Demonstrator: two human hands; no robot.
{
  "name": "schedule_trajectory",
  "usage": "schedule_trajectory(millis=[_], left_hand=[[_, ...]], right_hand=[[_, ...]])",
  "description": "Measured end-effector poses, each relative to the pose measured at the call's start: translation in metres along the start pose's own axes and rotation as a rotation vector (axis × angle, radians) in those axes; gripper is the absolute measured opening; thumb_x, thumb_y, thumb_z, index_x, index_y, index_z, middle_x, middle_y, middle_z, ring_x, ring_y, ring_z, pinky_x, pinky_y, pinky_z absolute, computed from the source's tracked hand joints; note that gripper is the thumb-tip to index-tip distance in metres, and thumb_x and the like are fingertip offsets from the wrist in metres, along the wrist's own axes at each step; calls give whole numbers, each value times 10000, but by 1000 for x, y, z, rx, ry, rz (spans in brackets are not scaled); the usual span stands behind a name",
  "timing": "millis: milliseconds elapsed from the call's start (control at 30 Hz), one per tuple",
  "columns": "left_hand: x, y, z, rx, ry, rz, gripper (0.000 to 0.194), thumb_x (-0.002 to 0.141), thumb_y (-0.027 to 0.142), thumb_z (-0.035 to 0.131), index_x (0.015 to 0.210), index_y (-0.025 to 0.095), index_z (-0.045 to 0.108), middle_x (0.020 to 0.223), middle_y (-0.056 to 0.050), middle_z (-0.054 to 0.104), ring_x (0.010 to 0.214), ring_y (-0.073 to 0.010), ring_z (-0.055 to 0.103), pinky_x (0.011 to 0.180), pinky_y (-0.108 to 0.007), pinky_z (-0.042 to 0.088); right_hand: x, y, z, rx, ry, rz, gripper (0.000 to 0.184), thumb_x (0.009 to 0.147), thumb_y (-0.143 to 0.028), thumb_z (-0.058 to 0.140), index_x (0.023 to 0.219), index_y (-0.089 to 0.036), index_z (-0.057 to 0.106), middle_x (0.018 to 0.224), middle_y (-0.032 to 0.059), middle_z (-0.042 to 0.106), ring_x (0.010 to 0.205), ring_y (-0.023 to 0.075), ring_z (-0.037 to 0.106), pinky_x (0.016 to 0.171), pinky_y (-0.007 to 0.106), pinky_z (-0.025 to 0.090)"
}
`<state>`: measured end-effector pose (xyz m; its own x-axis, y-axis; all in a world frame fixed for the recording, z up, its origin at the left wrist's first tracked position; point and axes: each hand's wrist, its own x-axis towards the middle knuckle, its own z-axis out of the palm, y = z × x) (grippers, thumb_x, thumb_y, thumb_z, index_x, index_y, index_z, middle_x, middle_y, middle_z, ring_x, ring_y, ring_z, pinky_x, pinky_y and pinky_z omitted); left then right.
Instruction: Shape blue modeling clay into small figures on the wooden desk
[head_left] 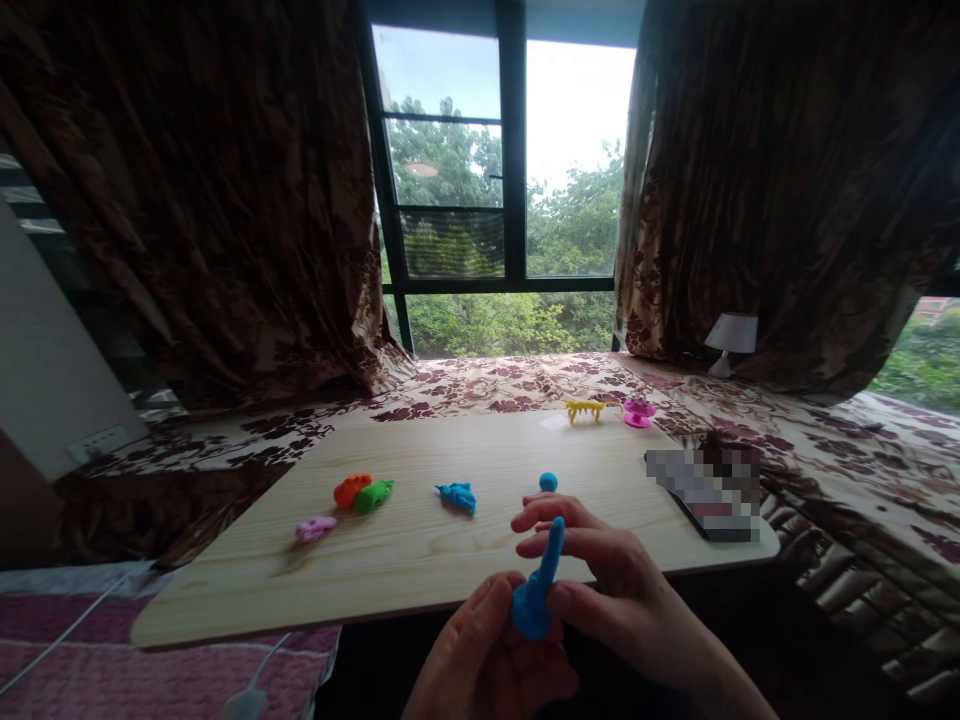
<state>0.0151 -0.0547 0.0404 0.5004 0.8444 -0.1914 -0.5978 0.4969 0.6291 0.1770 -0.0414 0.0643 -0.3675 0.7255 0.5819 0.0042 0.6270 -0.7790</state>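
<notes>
A piece of blue modelling clay point(534, 600), rounded below with a long upright prong, is held in front of the table's near edge. My left hand point(487, 650) grips its rounded base between thumb and fingers. My right hand point(607, 565) has its thumb against the clay's right side, with the index and middle fingers stretched out past the prong. Just beyond those fingertips lies a small blue clay ball point(548, 482). Farther left on the table rests another blue clay piece point(457, 496) with a pointed end.
On the wooden table point(247, 570) lie orange point(351, 490), green point(373, 495) and pink point(315, 529) clay lumps at left. A yellow four-legged clay figure point(584, 410) and magenta clay piece point(639, 411) stand at the back. A dark, partly pixelated flat object point(701, 500) lies right.
</notes>
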Motion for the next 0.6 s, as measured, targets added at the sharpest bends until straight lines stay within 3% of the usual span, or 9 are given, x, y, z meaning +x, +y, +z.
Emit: schedule_trajectory(millis=[167,433,600], left_hand=[[0,0,0,-41,-9,-42,181,757,281,649,858,133,680,670,-57,705,573,-143,649,638,-306,537],[-4,0,3,-44,-27,-7,241,657,231,745,888,177,703,761,-46,729,693,-161,679,700,-287,537],[-3,-1,2,-59,-44,-45,179,695,258,714,844,159,709,711,-53,726,647,-148,672,680,-275,532]], right_hand=[[2,2,1,36,-44,-5,236,776,-213,670,1012,-224,672,1144,55,580,1208,231,416,1046,384,308],[0,-2,5,51,-4,26,141,779,-194,669,905,-239,712,1063,40,611,1192,230,429,1056,385,285],[0,1,2,192,-50,84,299,764,-264,689,1061,-254,659,1176,53,561,1204,245,423,1031,386,320]])
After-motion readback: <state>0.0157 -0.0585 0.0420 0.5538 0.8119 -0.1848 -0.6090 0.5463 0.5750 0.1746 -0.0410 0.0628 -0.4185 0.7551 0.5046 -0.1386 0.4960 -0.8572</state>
